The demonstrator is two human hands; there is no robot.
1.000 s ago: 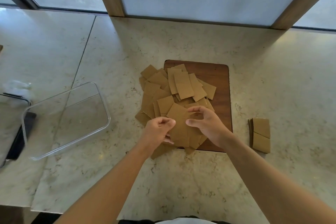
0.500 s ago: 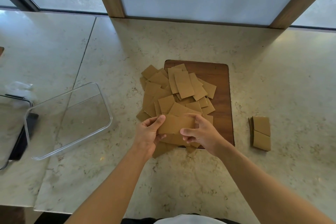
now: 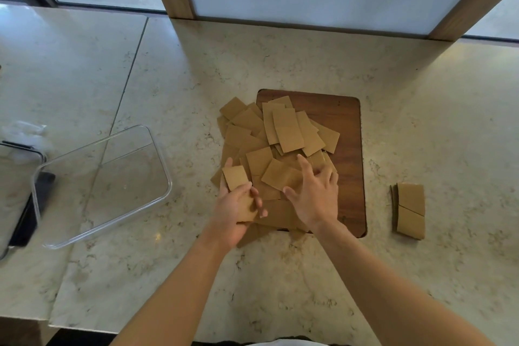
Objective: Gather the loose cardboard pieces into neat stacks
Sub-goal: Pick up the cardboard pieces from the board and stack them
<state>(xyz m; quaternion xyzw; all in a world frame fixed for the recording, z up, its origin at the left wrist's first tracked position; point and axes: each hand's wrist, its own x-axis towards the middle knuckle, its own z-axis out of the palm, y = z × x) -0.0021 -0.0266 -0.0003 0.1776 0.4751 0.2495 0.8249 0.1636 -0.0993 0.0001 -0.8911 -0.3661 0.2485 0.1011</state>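
Several loose brown cardboard pieces (image 3: 286, 132) lie in a messy pile over the left half of a dark wooden board (image 3: 346, 121) and spill onto the counter. My left hand (image 3: 234, 212) grips a cardboard piece (image 3: 235, 177) at the pile's near left edge, thumb across it. Fingers spread, my right hand (image 3: 316, 194) reaches palm down onto the pieces at the near middle of the pile and touches a tilted one (image 3: 276, 177). A small stack of cardboard (image 3: 410, 209) lies on the counter to the right of the board.
An upturned clear plastic container lid (image 3: 112, 177) rests on the marble counter (image 3: 280, 275) at the left. Beside it, at the far left edge, stand a clear container (image 3: 16, 177) and a dark object. Window frames run along the back. The counter's near edge is at bottom left.
Both hands held one cardboard piece between them. Now the left hand alone holds a piece, shifted left, while the right hand has let go and reached forward onto the pile.
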